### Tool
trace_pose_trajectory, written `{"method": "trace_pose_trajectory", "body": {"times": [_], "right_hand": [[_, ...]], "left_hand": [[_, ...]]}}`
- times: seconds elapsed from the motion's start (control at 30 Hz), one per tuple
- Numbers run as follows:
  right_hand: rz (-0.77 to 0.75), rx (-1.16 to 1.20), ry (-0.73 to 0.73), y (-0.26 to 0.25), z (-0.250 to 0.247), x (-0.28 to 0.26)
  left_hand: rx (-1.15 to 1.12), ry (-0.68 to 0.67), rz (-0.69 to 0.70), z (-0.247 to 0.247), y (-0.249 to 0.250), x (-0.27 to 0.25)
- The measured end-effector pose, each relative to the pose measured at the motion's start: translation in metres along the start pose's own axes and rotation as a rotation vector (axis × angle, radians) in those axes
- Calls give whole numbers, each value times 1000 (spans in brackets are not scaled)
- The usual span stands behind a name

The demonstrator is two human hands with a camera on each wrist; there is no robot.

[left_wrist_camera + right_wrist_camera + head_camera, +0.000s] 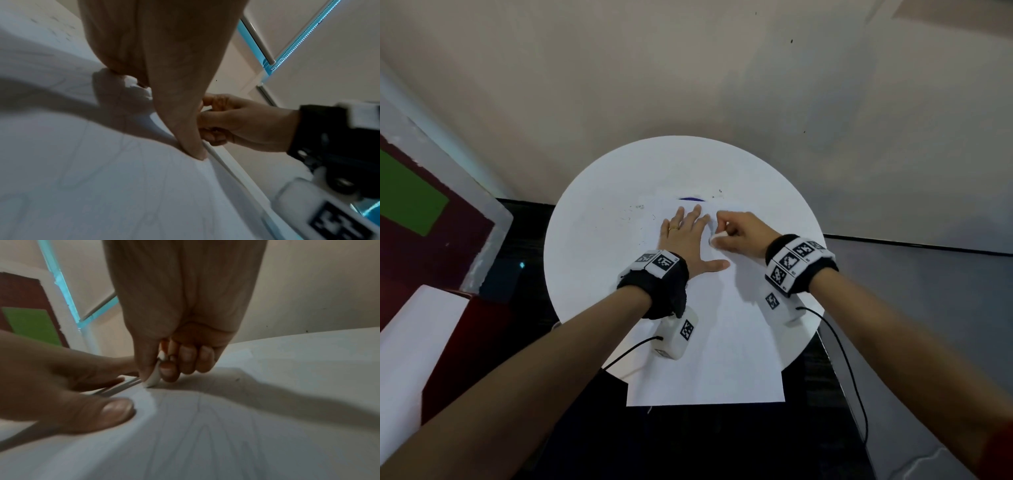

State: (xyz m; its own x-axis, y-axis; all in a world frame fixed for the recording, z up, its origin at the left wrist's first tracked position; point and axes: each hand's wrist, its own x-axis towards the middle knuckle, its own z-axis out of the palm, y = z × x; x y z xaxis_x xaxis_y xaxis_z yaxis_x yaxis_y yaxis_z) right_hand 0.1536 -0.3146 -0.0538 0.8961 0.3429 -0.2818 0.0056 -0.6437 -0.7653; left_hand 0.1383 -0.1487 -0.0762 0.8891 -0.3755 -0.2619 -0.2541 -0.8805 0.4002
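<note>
A white sheet of paper (705, 342) lies on a round white table (592, 246), its near edge hanging over the table's front. My left hand (685, 236) lies flat on the paper with fingers spread, thumb out to the right. My right hand (739, 233), just right of it, pinches a small white eraser (717, 237) between thumb and fingers. In the right wrist view the eraser (154, 376) touches the paper (226, 426) with its tip, close to the left hand's thumb (115, 408). Faint pencil lines show on the sheet.
A small dark blue object (690, 198) peeks out past the paper's far edge. Small dark specks (637, 207) dot the table. A beige wall (688, 85) stands behind. A white-framed board with maroon and green panels (410, 202) leans at left. Black cables (849, 359) run from the wrist units.
</note>
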Motion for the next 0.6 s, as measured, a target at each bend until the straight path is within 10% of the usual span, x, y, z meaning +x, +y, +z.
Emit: {"method": "trace_pose_trajectory", "body": {"times": [0.6], "right_hand": [[-3,-58,-18,2,3,-3]], "left_hand": [[5,-8,5,2,-1,3]]}}
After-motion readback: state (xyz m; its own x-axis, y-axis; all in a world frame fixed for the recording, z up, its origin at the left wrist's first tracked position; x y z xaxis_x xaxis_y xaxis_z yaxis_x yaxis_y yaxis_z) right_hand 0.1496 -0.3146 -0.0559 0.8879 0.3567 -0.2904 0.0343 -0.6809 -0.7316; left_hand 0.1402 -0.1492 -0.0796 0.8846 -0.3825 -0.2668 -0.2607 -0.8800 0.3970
